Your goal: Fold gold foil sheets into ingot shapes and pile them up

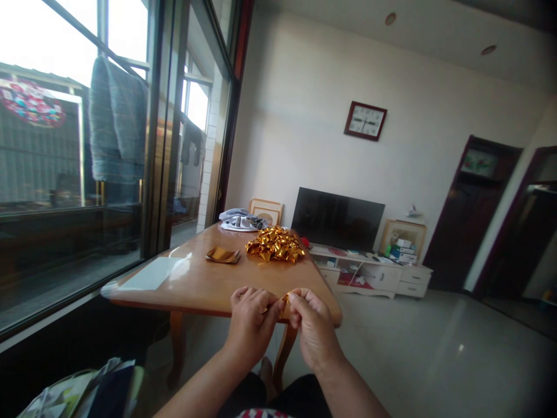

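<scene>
We pinch a small gold foil piece [284, 302] between left hand [251, 325] and right hand [312, 328], fingers clenched on it. Thin foil may tear or slip; folded pile [275, 244] sits well beyond on worktop [209, 284].

No readable text, wall clock [365, 121] numerals too blurred to make out, round window decoration [31, 103] pattern illegible, boxes [404, 248] on the TV cabinet [391, 277] unreadable

My reach over near table edge [209, 302] open; gold foil pile [275, 244], flat foil stack [223, 255], cloth bundle [242, 220] block far end.
</scene>
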Motion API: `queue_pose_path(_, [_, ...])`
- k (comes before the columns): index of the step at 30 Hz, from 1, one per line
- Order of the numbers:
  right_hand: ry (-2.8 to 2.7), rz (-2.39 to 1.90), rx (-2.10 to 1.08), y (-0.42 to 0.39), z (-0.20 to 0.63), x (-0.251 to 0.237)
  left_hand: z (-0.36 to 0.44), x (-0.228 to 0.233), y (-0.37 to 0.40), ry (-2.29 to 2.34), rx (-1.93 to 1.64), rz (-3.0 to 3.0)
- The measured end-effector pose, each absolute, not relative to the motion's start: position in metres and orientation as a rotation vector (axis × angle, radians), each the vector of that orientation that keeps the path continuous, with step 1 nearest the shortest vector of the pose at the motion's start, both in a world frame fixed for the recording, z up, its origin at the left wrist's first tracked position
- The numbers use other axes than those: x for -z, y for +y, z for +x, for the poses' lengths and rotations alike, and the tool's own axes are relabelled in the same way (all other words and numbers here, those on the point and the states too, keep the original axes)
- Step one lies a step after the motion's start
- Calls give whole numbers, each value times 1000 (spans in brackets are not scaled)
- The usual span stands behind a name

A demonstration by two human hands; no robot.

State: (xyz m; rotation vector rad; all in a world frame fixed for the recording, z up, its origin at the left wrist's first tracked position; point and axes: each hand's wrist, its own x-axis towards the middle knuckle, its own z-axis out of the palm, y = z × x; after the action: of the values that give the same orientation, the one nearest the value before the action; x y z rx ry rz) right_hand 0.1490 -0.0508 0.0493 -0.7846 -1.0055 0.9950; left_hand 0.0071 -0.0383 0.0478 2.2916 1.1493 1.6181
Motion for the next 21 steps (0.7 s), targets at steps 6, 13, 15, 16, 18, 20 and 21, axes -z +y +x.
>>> queue_pose_path(6, [-998,-792,-1065,-52,153,-56,10,-44,-31,781,-1376,1646])
queue_pose_path(13, [-1071,-818,-1019,-56,152,-61,7,-46,-31,544,-1167,1245])
queue_pose_path(15, [-1071,-825,-1029,-58,152,-64,6,-46,-30,515,-1144,1226])
queue_pose_path(16, [-1072,-828,-1033,-59,151,-65,5,-45,-30,503,-1137,1221])
queue_pose_path(18, [-1088,-840,-1042,-61,150,-68,5,-45,-30,491,-1129,1220])
queue_pose_path(20, [-1113,-853,-1044,-63,149,-71,6,-45,-31,498,-1128,1230])
queue_pose_path(21, [-1126,-858,-1037,-64,149,-72,6,-45,-31,507,-1130,1237])
